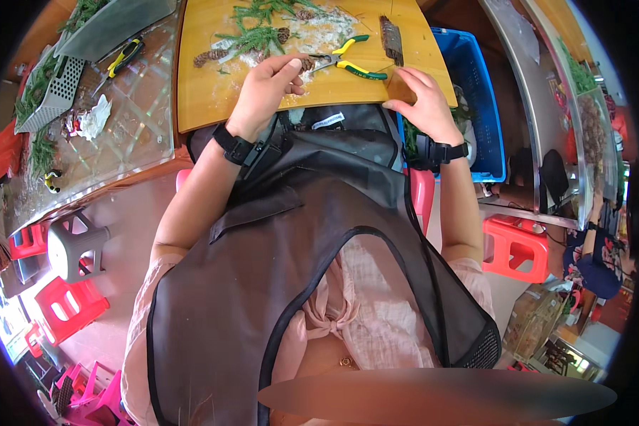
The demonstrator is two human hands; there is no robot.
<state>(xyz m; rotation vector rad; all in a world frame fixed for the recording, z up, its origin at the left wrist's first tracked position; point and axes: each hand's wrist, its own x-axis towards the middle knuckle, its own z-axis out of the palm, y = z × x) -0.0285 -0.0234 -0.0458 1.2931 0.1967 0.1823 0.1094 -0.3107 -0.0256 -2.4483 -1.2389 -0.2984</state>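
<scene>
My left hand is over the yellow table, its thumb and fingers closed at a small brown pine cone. Right beside those fingertips are the jaws of pliers with yellow and green handles; the handles are spread on the tabletop. My right hand lies at the table's right front edge, fingers stretched out and thumb apart, holding nothing. Its fingertips are close to the lower plier handle and a dark brown strip of bark-like material. Green pine sprigs lie beyond my left hand.
White flakes and another pine cone are scattered on the table. A blue crate stands to the right. On the glass-topped table to the left are yellow-black pliers and a grey perforated basket. Red stools flank me.
</scene>
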